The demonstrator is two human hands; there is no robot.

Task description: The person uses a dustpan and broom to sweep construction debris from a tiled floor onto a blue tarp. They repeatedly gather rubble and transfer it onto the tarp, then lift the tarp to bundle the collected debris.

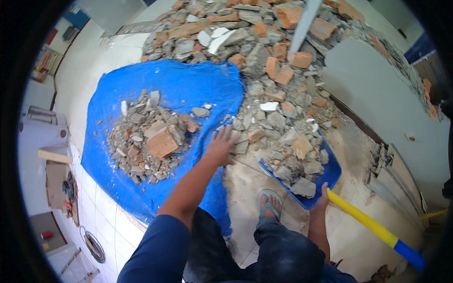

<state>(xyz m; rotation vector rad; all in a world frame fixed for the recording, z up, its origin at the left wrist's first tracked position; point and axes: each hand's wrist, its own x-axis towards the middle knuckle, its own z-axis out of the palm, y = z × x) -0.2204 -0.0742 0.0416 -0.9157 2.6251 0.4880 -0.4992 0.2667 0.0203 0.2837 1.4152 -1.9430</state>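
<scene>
A blue shovel [333, 169] with a yellow shaft [361, 214] lies at the right, its blade loaded with broken concrete and brick. My right hand [320, 202] is closed around it where the shaft meets the blade. My left hand [221, 145] is open, fingers spread, at the right edge of a blue tarp [170, 80], beside grey rubble chunks; whether it presses on them I cannot tell. On the tarp sits a mound of debris [141, 141], with a large orange brick piece [163, 143] on top.
A large rubble heap [257, 59] of brick and concrete fills the far side, with a grey bar [304, 26] standing in it. A grey wall slab [373, 85] leans at the right. Tile strips [394, 181] stand near it. A coiled cable [93, 245] lies at the left.
</scene>
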